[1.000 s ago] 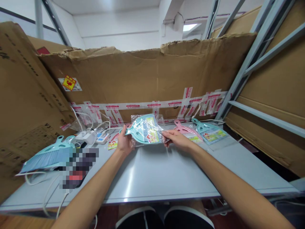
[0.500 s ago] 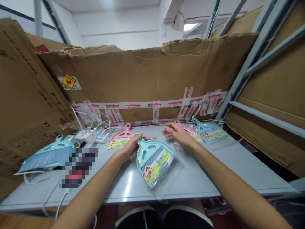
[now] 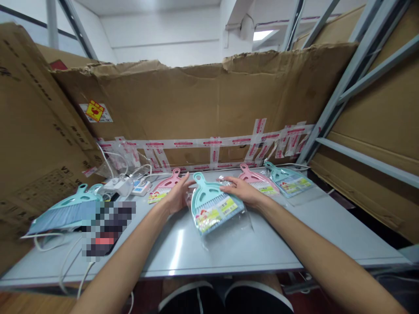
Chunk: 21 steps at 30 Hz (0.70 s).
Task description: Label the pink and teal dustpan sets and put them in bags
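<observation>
A teal dustpan and brush set [image 3: 209,198] in a clear plastic bag is between my hands above the table, handle pointing away from me. My left hand [image 3: 178,196] holds the bag's left edge, thumb pointing up and the other fingers partly hidden. On the right side, my right hand [image 3: 244,190] grips the bag near the top of the pan, its thumb over the front. Just behind my left hand lies a pink dustpan set [image 3: 163,186]. Another pink set [image 3: 258,179] is beyond my right hand, partly covered by it.
A teal set [image 3: 290,181] lies at the back right, another [image 3: 67,209] at the left. Power strips [image 3: 119,186] with white cables and a pixelated dark object [image 3: 109,229] sit on the grey table [image 3: 262,248]. A taped cardboard sheet [image 3: 196,104] stands behind; metal posts [image 3: 334,96] rise right.
My left hand has moved from the set's handle to its left edge. My right hand has come in and taken hold of the right side. The set has turned straighter.
</observation>
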Motion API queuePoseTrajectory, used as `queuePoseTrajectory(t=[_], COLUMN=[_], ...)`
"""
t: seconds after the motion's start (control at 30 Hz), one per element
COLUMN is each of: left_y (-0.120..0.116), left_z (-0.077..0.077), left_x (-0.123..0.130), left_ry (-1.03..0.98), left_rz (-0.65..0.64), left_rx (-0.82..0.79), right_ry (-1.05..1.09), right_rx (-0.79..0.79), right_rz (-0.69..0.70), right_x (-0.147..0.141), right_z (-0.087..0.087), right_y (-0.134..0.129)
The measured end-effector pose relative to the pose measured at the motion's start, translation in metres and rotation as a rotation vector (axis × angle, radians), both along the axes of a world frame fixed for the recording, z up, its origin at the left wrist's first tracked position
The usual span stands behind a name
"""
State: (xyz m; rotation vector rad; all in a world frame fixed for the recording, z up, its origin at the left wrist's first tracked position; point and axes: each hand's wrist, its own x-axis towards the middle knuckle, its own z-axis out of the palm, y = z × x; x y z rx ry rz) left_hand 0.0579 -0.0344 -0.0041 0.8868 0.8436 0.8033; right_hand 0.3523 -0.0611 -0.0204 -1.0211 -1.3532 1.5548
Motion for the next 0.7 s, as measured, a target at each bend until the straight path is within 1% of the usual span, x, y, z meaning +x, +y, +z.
queuePoseTrajectory(t=[0.07, 0.1, 0.13, 0.2, 0.27, 0.37, 0.43, 0.53, 0.63, 0.7], left_y=[0.003, 0.004, 0.005, 0.004, 0.003, 0.003, 0.005, 0.012, 0.018, 0.020], left_z=[0.005, 0.007, 0.008, 0.008, 0.006, 0.003, 0.000, -0.003, -0.004, -0.002], left_x=[-0.002, -0.003, -0.003, -0.004, -0.004, -0.005, -0.007, -0.011, -0.020, -0.030], left_ry=[0.007, 0.014, 0.019, 0.039, 0.070, 0.124, 0.171, 0.271, 0.442, 0.650], left_rz=[0.077, 0.119, 0.168, 0.237, 0.263, 0.269, 0.281, 0.335, 0.399, 0.439], left_rx=[0.019, 0.035, 0.061, 0.126, 0.209, 0.314, 0.355, 0.442, 0.590, 0.711], right_ry=[0.055, 0.047, 0.015, -0.096, -0.221, -0.404, -0.552, -0.745, -0.900, -0.996], right_rx=[-0.020, -0.012, 0.007, 0.071, 0.140, 0.207, 0.261, 0.389, 0.485, 0.512], right_rz=[-0.141, -0.213, -0.276, -0.356, -0.402, -0.460, -0.480, -0.495, -0.529, -0.546], right_x=[0.006, 0.009, 0.013, 0.019, 0.024, 0.028, 0.029, 0.031, 0.034, 0.037], right_z=[-0.003, -0.005, -0.007, -0.010, -0.013, -0.014, -0.012, -0.009, -0.007, -0.005], right_y=[0.009, 0.013, 0.016, 0.022, 0.026, 0.029, 0.030, 0.028, 0.025, 0.024])
